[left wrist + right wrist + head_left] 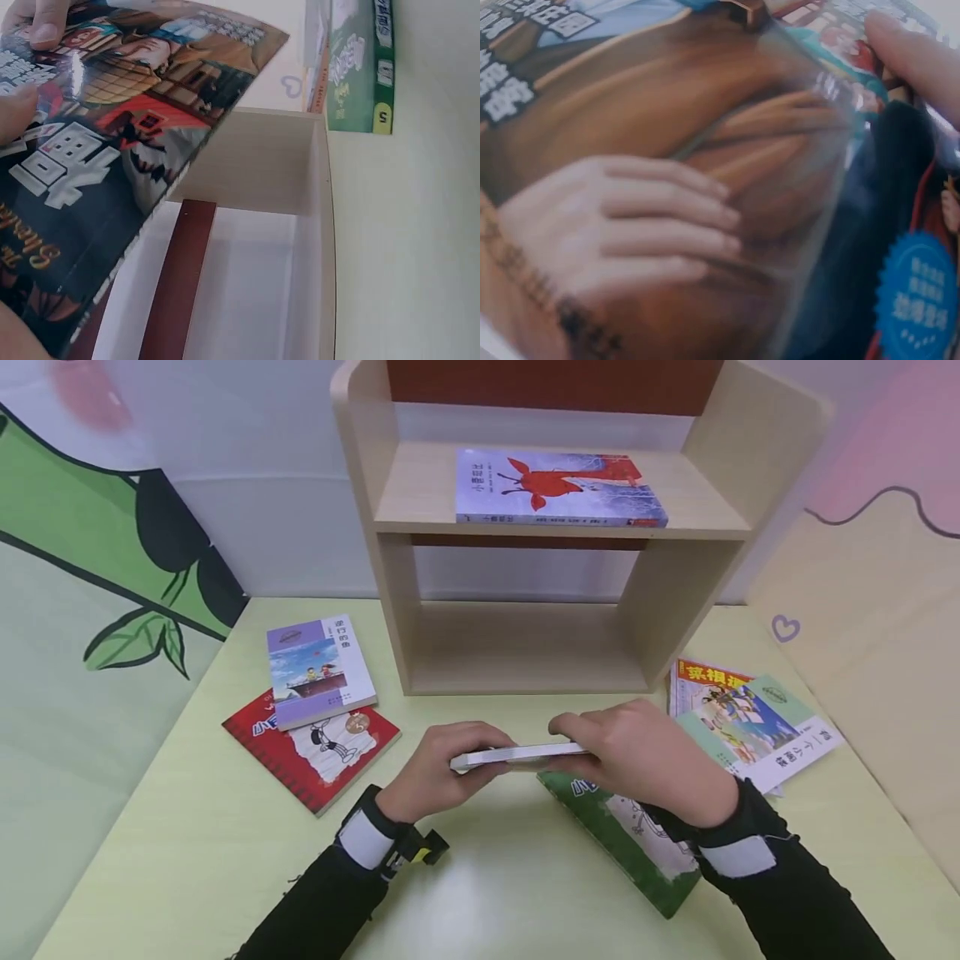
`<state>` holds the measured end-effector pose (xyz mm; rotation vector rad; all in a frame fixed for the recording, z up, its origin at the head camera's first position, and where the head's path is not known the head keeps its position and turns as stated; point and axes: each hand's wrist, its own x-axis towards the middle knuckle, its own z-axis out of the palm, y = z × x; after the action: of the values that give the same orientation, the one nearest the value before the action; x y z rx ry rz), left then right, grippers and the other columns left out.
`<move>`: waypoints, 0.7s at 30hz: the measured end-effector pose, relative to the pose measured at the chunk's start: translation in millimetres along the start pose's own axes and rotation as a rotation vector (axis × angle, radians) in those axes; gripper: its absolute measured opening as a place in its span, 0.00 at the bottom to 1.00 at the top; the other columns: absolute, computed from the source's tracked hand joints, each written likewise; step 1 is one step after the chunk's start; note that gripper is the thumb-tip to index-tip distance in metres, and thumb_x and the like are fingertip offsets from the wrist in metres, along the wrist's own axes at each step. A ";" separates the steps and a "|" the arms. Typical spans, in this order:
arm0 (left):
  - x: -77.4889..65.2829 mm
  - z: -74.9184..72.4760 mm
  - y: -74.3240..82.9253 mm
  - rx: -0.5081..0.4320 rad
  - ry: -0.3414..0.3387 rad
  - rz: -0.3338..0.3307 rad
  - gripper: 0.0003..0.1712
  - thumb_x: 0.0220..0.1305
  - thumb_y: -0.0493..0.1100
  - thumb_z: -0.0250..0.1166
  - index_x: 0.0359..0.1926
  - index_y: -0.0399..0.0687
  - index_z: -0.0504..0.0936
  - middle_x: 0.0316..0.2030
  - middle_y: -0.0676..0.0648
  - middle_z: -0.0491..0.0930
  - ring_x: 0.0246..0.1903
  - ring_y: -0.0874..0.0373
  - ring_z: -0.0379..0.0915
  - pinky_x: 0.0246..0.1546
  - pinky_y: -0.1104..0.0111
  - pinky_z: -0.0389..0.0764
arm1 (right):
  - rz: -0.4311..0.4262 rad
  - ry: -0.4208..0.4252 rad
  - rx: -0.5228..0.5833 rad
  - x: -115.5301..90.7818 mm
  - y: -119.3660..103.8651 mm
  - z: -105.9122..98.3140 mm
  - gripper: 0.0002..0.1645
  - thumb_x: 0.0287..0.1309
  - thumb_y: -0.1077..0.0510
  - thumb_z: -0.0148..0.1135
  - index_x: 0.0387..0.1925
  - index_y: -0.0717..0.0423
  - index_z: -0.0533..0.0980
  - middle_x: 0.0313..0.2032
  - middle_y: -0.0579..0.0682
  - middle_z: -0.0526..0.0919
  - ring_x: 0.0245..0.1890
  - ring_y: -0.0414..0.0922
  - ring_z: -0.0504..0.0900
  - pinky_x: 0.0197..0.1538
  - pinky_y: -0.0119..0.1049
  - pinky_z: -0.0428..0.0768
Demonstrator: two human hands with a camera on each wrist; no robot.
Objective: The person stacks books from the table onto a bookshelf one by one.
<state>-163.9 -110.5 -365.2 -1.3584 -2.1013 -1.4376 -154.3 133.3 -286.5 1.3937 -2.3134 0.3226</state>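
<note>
Both hands hold a book (528,752), seen nearly edge-on above the table in the head view. The left hand (442,770) grips its left end, and the right hand (651,756) grips its right end. In the left wrist view the book's glossy illustrated cover (161,109) shows large white characters on a dark ground. Close up in the right wrist view, the cover (660,127) carries brown painted clothing, a drawn hand and a blue round badge; a real finger (922,71) lies at its upper right. A green book (622,835) lies below the right hand, partly covered by that arm.
A two-tier wooden shelf (525,647) stands behind the hands. On its upper board lies a blue book with a red figure (555,489). A purple-and-white book (322,672) overlaps a red book (315,760) at left. Another overlapping stack (757,727) lies at right.
</note>
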 end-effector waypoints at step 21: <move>-1.4 -11.1 -12.8 -0.154 0.355 -0.345 0.35 0.51 0.30 0.67 0.59 0.40 0.62 0.54 0.42 0.71 0.51 0.52 0.70 0.50 0.63 0.74 | 0.594 0.332 1.167 -36.6 55.1 48.1 0.31 0.56 0.47 0.59 0.58 0.55 0.65 0.50 0.49 0.75 0.48 0.45 0.75 0.49 0.33 0.76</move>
<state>-176.5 -121.5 -368.4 -0.7294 -2.0846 -1.8483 -199.1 168.6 -345.1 0.8148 -2.1897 2.1335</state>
